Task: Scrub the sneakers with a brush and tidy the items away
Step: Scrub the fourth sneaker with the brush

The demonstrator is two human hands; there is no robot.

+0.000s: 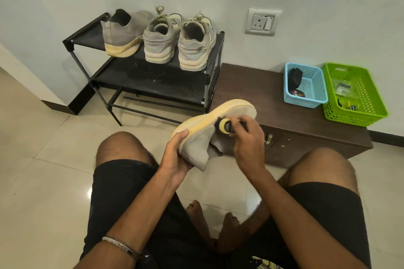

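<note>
left hand [178, 151]: fingers curled, grip closed from below | right hand [248, 139]: fingers curled downward, grip pinching

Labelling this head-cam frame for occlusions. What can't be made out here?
- Brush: mostly hidden by the right hand; bristle contact with the held sneaker unclear.
- Held sneaker's opening and inner side: turned away, partly covered by the left hand.
- Blue basket contents: dark items, label too small.
- Green basket contents: small, blurred.
- Cabinet front: blocked by hands and knee.
</note>
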